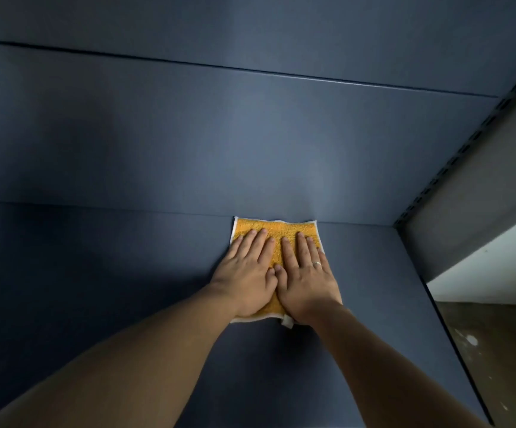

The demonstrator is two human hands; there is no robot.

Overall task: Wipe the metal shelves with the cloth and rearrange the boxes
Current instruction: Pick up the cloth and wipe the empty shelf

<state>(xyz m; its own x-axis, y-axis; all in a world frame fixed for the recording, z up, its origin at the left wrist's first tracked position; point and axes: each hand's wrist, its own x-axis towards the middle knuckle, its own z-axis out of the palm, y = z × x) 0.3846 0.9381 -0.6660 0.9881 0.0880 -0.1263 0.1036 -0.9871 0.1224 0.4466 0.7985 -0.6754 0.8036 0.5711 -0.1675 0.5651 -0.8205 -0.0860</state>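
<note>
At the back of the shelf (127, 273), the cloth (276, 230) lies pressed under left hand (244, 276) and right hand (307, 278), fingers (301, 247) straight.

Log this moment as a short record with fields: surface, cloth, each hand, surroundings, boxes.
surface: dark blue metal shelf, with a back panel of the same colour behind it
cloth: yellow cloth with white edging, flat on the shelf, far edge at the back panel
left hand: left hand pressed flat on the cloth, fingers straight
right hand: right hand pressed flat on the cloth, ring on one finger
hands together: side by side, thumbs touching
surroundings: slotted upright at the shelf's right end
boxes: none in view
</note>
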